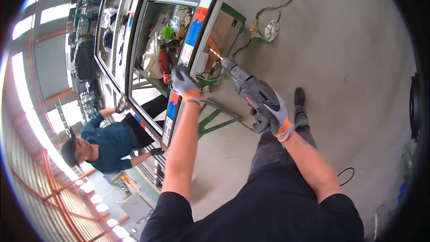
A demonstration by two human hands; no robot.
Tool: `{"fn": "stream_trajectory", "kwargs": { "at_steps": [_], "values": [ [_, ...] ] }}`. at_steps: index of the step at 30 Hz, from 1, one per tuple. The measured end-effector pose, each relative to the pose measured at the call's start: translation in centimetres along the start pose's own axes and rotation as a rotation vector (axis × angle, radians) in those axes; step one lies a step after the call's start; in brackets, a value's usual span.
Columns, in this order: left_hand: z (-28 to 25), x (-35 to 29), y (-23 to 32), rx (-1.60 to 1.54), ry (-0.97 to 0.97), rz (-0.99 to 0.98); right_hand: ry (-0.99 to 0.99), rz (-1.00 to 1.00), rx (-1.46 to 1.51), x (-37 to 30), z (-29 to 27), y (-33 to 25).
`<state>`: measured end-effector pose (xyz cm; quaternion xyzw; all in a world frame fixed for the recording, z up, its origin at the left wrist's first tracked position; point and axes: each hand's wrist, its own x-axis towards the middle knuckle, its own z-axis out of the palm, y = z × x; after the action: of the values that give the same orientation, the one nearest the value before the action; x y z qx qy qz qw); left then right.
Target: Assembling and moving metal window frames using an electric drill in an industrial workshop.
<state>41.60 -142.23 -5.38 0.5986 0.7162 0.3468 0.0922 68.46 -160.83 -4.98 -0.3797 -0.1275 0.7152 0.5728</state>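
My right hand (278, 115), in a grey glove with an orange cuff, is closed round a dark grey power drill (253, 87). A long drill bit (216, 54) sticks out of its chuck, pointing up and left toward the frame's near bar, with a gap between. My left hand (186, 84), gloved alike, grips the near bar of a large metal-edged frame (193, 33), its fingers bent over the bar. Printed white, blue and orange protective tape covers that bar. Beyond my left hand, a red power tool (164, 62) lies in a cluttered bin seen through the frame.
A person (105, 141) in a cap and dark teal top stands left, gloved hands at the frame. Green trestle legs (210, 123) stand below the bar. A cable (264, 11) lies on the floor (354, 80). Dark racks (85, 54) stand far left.
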Motion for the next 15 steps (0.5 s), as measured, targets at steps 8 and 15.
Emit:
{"fn": "stream_trajectory", "kwargs": {
  "at_steps": [8, 15],
  "values": [
    [2.2, 6.8, -3.9, 0.64, -0.007, 0.078, -0.09, -0.009, 0.175, 3.4, 2.6, 4.7],
    [1.9, 6.3, -4.0, 0.579, 0.006, 0.044, -0.102, -0.038, 0.111, 5.0, 3.8, 7.6]
  ]
}}
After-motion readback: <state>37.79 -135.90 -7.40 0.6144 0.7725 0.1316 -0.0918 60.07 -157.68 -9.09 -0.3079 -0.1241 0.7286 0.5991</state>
